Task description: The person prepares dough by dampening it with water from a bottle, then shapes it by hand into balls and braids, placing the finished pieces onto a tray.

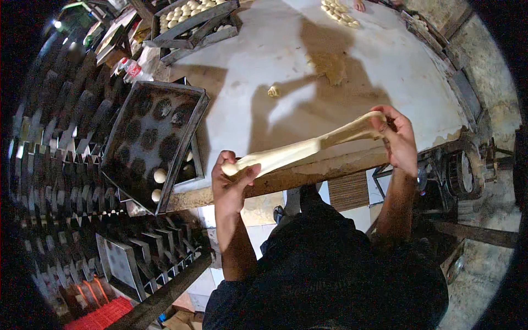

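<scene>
The left hand (228, 190) and right hand (401, 140) each grip one end of a stretched dough strip (291, 153) above the near edge of the worktable (242, 104); a dark tray (148, 120) lies at the worktable's left.

Single head-worn fisheye view, close above and steeply down onto the pale worktable (280, 66).

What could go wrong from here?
1. Tear: the dough strip is stretched in the air between the left hand and right hand, so more pull might split it.
2. Drop: in this view it hangs close to the table's front edge; if either grip slips, an end could fall past the edge.
3. Bump: the dark tray stands beside the left hand, so a leftward swing might knock it.
</scene>
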### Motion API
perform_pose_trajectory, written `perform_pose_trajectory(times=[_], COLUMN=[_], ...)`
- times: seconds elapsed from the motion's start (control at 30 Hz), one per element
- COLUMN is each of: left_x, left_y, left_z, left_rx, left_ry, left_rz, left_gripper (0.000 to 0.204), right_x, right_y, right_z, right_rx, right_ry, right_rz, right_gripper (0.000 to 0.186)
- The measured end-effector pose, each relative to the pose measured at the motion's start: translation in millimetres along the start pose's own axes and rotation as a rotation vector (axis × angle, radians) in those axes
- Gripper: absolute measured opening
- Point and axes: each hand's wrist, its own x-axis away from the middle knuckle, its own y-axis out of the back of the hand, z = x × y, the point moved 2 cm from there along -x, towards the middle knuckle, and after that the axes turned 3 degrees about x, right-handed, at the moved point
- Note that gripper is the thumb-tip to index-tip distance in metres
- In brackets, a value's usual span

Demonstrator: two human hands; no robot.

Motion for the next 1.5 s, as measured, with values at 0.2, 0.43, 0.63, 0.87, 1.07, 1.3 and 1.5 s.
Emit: perform_pose_trajectory(times=[0.2, 0.43, 0.63, 0.87, 1.07, 1.3, 1.5], left_x=[-18, -79, -109, -123, -109, -70, -191], left_y=[11, -60, -147, -148, -68, 58, -71], left_z=[-14, 47, 157, 115, 131, 228, 182], left_rx=[-0.192, -0.348, -0.522, -0.071, -0.164, -1.813, -1.324], left_ry=[-0.143, 0.172, -0.045, -0.015, -0.174, -0.332, -0.384], left_rz=[-0.199, 0.042, 0.211, -0.028, -0.422, 0.312, -0.033], left_gripper=[0.038, 0.018, 0.021, 0.039, 0.028, 0.079, 0.046], right_x=[-26, -73, -59, -121, -130, -77, -149], right_y=[115, 164, -33, 45, 109, 135, 62], right_z=[-29, -243, -189, -152, -168, -253, -237], right_rx=[-0.13, 0.964, -0.775, -0.376, -0.275, 1.071, 1.023], right_ry=[0.212, 0.315, -0.312, -0.234, -0.129, 0.126, 0.631], right_rz=[-0.58, -0.619, 0.136, -0.238, -0.823, 0.447, 0.045], right_gripper=[0.025, 0.047, 0.041, 0.031, 0.044, 0.019, 0.021])
